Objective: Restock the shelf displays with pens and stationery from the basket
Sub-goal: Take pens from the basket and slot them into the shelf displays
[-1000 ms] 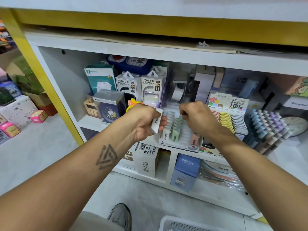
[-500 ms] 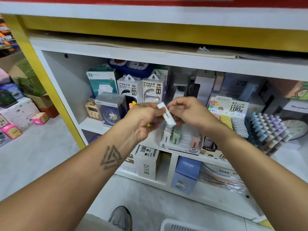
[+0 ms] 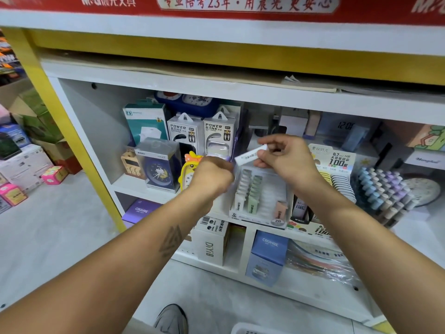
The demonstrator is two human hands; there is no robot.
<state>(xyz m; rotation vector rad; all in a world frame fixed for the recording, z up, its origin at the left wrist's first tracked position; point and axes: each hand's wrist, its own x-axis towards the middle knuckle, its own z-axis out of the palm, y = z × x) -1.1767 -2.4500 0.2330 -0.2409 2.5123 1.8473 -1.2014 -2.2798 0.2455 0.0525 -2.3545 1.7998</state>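
My right hand pinches a small white stationery case by one end and holds it tilted, just above a clear display tray. That tray stands on the middle shelf and holds rows of white and green cases and one pink case. My left hand hovers left of the tray with its fingers curled and its back toward me, so its palm is hidden. A corner of the white basket shows at the bottom edge.
Power bank boxes, a boxed blue alarm clock and a yellow duck clock stand left of the tray. Lead refill displays and pastel pen caps fill the right. Boxes sit on the lower shelf, and my shoe is below.
The white case passed from my left hand to my right. My right hand then lifted it up and to the right, and my left hand drew back to the left.
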